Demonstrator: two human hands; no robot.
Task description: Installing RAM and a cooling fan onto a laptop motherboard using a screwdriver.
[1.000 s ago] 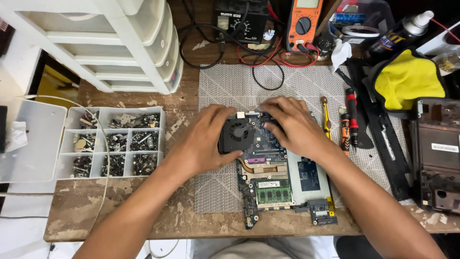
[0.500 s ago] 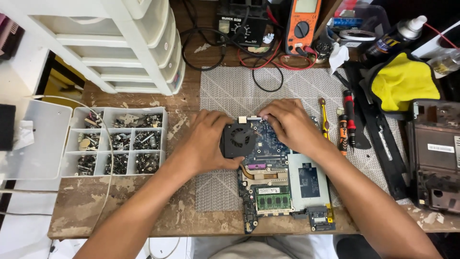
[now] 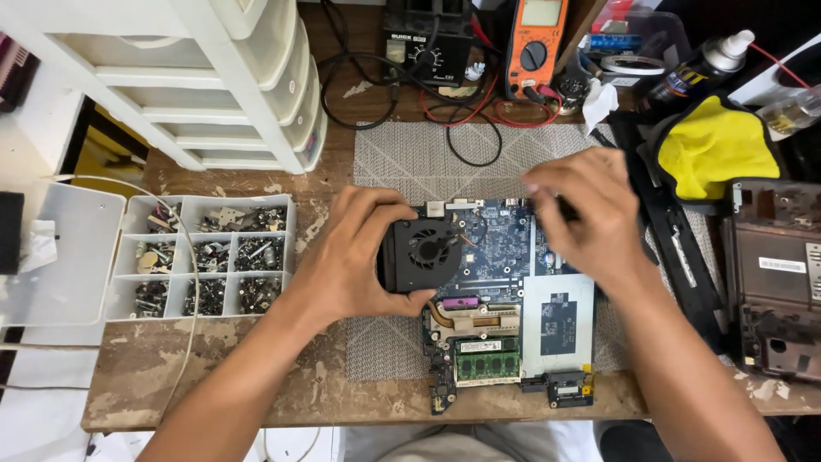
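Right hand [image 3: 581, 218] lifted off ridged fan [image 3: 423, 250]

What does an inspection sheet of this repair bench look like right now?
Surface: worn wooden bench with a grey mat.
Job's things: blue circuit board on the mat; black cooling fan at its left edge.
Clutter: parts organiser of screws, yellow cloth, spray can.
Hands: left hand grips the fan; right hand over the board's top, fingers curled, blurred.
Cables: black and red leads by the orange multimeter.
Surroundings: white drawer unit, dismantled dark casing.
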